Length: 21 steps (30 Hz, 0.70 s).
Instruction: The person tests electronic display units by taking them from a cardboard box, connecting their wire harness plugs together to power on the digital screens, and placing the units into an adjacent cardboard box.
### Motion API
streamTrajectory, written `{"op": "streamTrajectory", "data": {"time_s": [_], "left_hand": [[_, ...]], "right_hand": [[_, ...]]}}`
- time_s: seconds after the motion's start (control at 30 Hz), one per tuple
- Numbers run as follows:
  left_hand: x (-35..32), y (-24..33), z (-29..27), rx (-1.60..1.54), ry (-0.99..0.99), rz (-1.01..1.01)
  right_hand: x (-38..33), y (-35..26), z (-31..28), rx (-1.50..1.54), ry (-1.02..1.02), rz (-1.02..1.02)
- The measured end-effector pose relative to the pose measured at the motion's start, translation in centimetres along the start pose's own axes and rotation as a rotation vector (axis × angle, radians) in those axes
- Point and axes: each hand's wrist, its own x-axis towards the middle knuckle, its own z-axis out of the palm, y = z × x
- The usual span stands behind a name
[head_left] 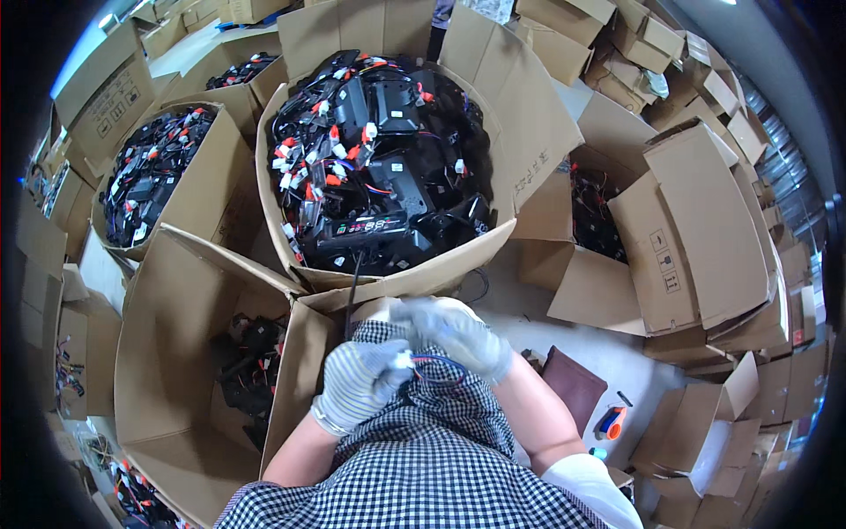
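Hands: both gloved in striped knit work gloves, held close together over the lap, just below the big carton's near wall.
Left hand [359, 383]: curled into a closed grip around a small white connector [404, 360] at the end of a wire bundle.
Right hand [458, 333]: fingers bent and closed over the same wiring — it pinches the loop from above, just right of the left hand.
Wire loop [441, 368]: thin blue and red wires arc between the two hands, resting against the checked garment [423, 458]; it sits directly below the big carton's front edge.
Black cable [352, 286]: a single dark lead runs down from the big carton's near rim toward the hands; where its lower end goes is hidden by the gloves.
Big carton [529, 123]: open cardboard box straight ahead, heaped with black housings and harnesses [379, 150] with red and white plugs.
Left carton [176, 353]: open box below and left of the big carton, beside the person's left arm — a few black parts lie at its bottom.
Far-left carton [216, 189]: left of the big carton, also full of black harnesses with red and white ends.
Right carton [696, 229]: right of the big carton, flaps open, dark wiring visible inside.
Tape dispenser [610, 423]: orange and blue, on the floor well below and right of the big carton, past the person's right elbow.
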Motion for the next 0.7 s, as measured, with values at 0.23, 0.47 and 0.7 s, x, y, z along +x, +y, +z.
{"op": "streamTrajectory", "data": {"time_s": [0.23,0.47,0.7], "left_hand": [[-0.4,0.5,-3.9,-0.115,0.129,-0.409],[-1.0,0.9,-7.2,-0.766,0.194,-0.742],[-1.3,1.7,-10.1,-0.953,-0.014,-0.362]], "right_hand": [[-6.4,-8.0,-1.0,0.158,0.068,0.149],[6.7,-8.8,-3.0,0.148,0.656,-0.114],[25.3,5.9,-10.4,-0.861,0.461,0.383]]}}
